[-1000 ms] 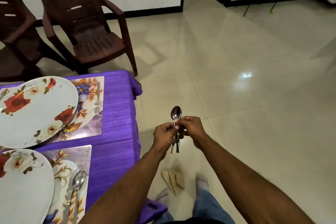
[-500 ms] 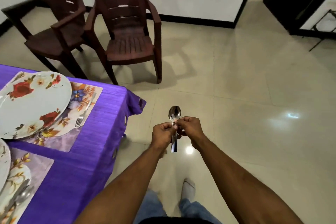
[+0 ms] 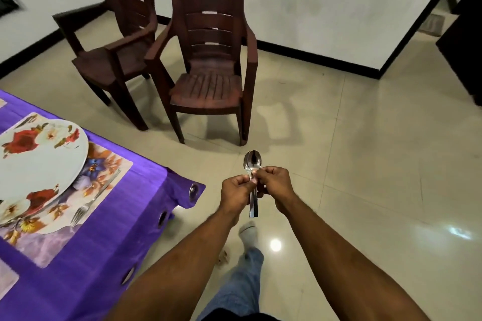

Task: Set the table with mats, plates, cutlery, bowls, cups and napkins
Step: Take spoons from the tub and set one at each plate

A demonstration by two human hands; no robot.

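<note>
Both hands hold a small bunch of steel spoons (image 3: 252, 161) upright over the floor, right of the table corner. My left hand (image 3: 236, 194) and my right hand (image 3: 275, 185) pinch the handles between them, bowls up, handle ends hanging below. On the purple tablecloth (image 3: 109, 237) at the left lies a floral mat (image 3: 104, 169) with a white flowered plate (image 3: 39, 167) on it and a fork (image 3: 94, 199) beside the plate.
Two dark brown plastic chairs (image 3: 208, 73) stand side by side on the tiled floor beyond the table corner. A doorway opens at the far right. My socked foot (image 3: 249, 233) and jeans leg show below the hands.
The view has swung left and shifted along the table's edge; the chairs have come to the centre. The nearer place setting has slid out of view. Both hands keep their hold on the spoons.
</note>
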